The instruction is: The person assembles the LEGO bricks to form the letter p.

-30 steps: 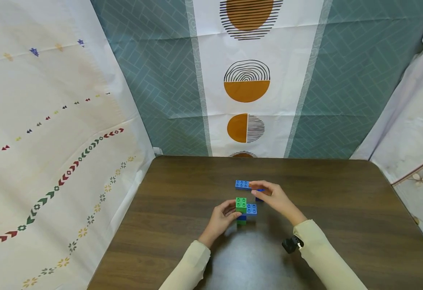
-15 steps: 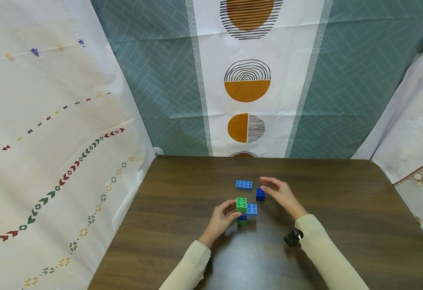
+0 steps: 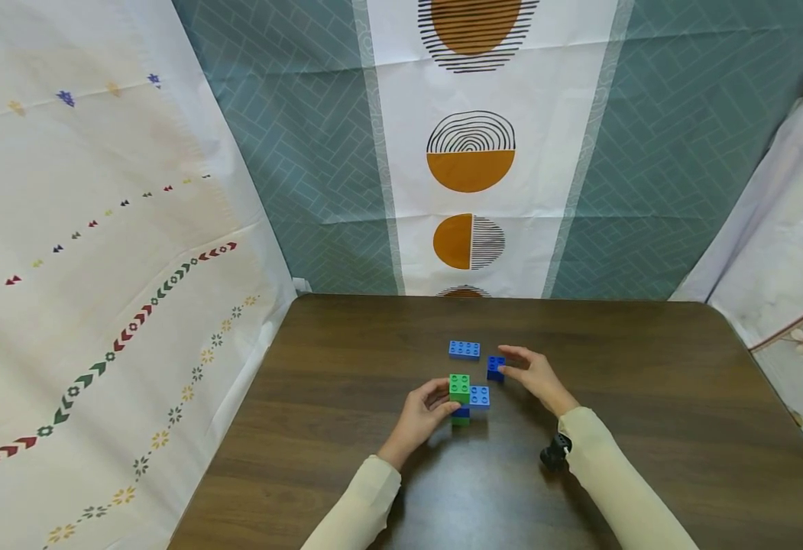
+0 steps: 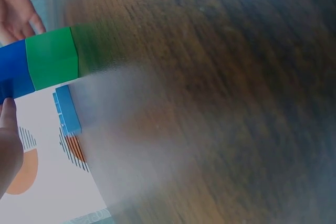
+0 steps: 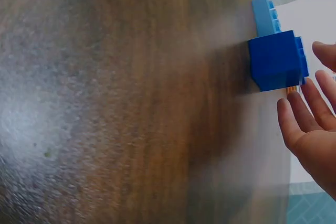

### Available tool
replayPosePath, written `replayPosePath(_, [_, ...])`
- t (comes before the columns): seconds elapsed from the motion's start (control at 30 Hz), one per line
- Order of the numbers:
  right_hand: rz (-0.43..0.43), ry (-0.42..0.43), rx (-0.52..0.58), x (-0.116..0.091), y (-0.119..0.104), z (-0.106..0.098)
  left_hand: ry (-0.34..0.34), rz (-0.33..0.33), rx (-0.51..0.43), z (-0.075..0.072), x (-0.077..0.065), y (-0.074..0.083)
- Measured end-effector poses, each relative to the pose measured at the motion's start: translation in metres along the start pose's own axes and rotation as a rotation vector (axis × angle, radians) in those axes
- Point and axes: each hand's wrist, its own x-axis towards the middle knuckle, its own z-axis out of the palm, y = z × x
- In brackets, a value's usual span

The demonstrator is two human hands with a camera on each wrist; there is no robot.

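My left hand (image 3: pixel 415 422) grips a small stack of toy building bricks from its left side. A bright green brick (image 3: pixel 459 388) tops the stack, and a light blue brick (image 3: pixel 480 397) juts out to the right below it. Lower down come a dark blue brick (image 4: pixel 14 66) and a green base brick (image 4: pixel 52 59), one fingertip pressing the dark blue one. My right hand (image 3: pixel 540 383) is beside a separate dark blue brick (image 5: pixel 275 61), thumb and fingers spread apart at its studded top.
A long light blue brick (image 3: pixel 464 350) lies on the brown wooden table (image 3: pixel 346 344) behind the stack. A patterned cloth (image 3: pixel 470 168) hangs beyond the table's far edge. A small black device (image 3: pixel 555 454) hangs at the right wrist.
My right hand has moved from above the long light blue brick rightward, then lowered beside the separate dark blue brick, uncovering both bricks. The left hand and stack have stayed in place.
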Motion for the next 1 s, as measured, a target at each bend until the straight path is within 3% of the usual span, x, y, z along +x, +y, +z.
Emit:
replayPosePath(0.2, [0.04,-0.013,-0.024,0.003,0.008,0.003,-0.002,-0.012,0.017,0.001,0.0,0.0])
replayPosePath(0.5, [0.032,-0.008,-0.014,0.003,0.013,0.004,-0.003,-0.006,0.004,0.001,0.0,-0.002])
replayPosePath(1.0, [0.011,-0.021,-0.011,0.0,0.0,-0.001,0.004,0.0,0.002,0.0,-0.001,0.0])
